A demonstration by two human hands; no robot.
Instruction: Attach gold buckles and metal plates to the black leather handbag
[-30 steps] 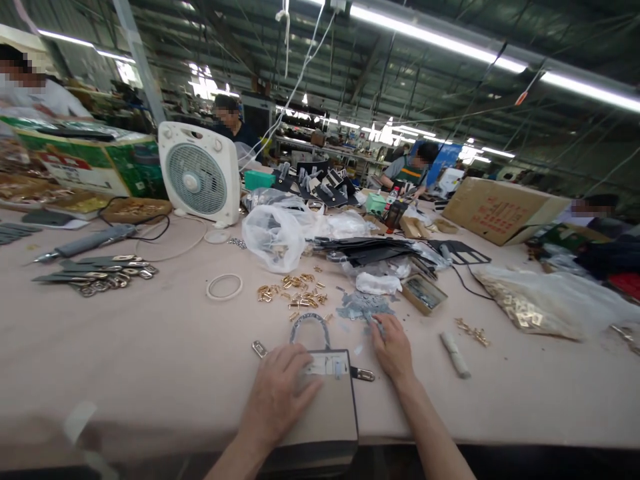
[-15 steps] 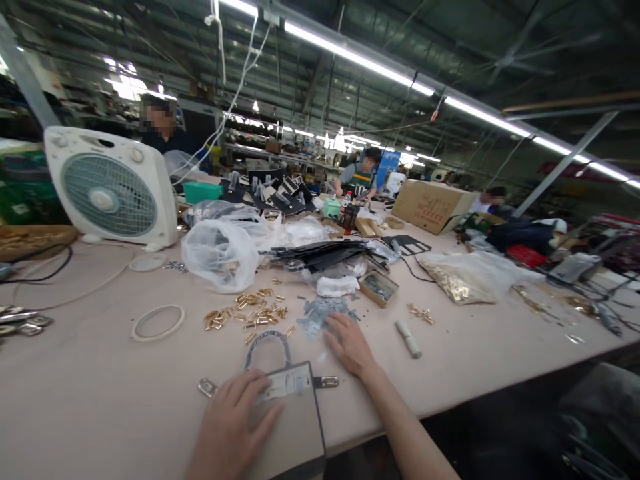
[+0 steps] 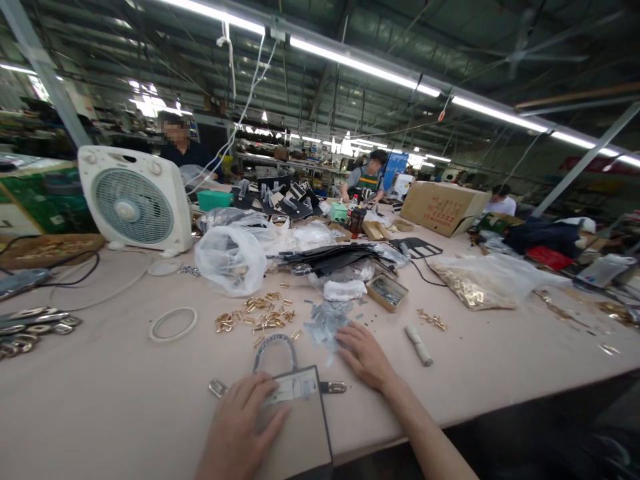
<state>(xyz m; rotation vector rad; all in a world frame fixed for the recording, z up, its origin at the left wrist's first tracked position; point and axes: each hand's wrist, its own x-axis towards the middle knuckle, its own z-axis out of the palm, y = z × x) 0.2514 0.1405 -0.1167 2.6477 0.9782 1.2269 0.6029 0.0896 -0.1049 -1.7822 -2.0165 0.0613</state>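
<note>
Under my left hand (image 3: 247, 417) lies a flat grey-beige bag panel (image 3: 303, 427) with dark edges. The hand rests on it with fingers stretched out and thumb apart. A wrapped loop handle (image 3: 276, 340) arches from the panel's top, and dark tabs with metal ends, one of them a right-hand tab (image 3: 334, 387), stick out at its sides. My right hand (image 3: 364, 353) is open, its fingertips at the near edge of a pile of thin grey-blue pieces (image 3: 325, 320). Whether a piece is under those fingertips is hidden.
Gold metal fittings (image 3: 263, 312) lie left of the grey-blue pile. A tape ring (image 3: 173, 325), a white fan (image 3: 135, 200) and metal-ended straps (image 3: 35, 330) are at left. Beyond are black panels (image 3: 330, 257) and a small box (image 3: 387, 292); a rolled piece (image 3: 418, 345) lies right. Co-workers sit farther back.
The whole view has shifted slightly, so everything appears a little farther right and lower. My left hand stays on the panel, and my right hand remains at the grey-blue pile.
</note>
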